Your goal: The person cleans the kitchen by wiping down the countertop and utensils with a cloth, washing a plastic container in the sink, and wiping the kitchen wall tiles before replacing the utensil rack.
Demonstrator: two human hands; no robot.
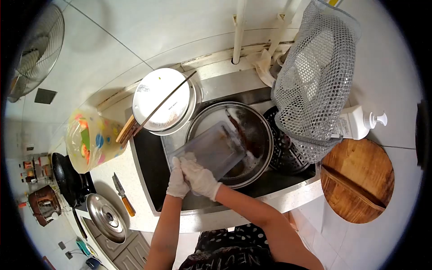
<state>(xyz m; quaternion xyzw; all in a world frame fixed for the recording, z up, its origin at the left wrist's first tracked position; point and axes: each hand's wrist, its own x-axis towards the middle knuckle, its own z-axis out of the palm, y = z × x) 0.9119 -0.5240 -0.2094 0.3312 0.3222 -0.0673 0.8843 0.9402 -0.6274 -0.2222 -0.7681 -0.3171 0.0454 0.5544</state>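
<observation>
A clear plastic container (220, 148) is tilted over a wide round metal pan (270, 155) in the sink. My left hand (177, 183), in a white glove, is closed on the container's near left end. My right hand (199, 177), gloved too, lies close beside it with its fingers curled against the same end. Whether a small cloth or sponge is under the right fingers I cannot tell. In the pan are cloudy, sudsy water and a dark, long thin thing (236, 123).
White bowls (164, 96) with chopsticks (168, 101) across them stand at the sink's back left. A patterned bag (96, 144), a knife (123, 193) and a metal lid (106, 218) are left. Right are a mesh bag (315, 76), pump bottle (355, 122) and wooden lid (357, 180).
</observation>
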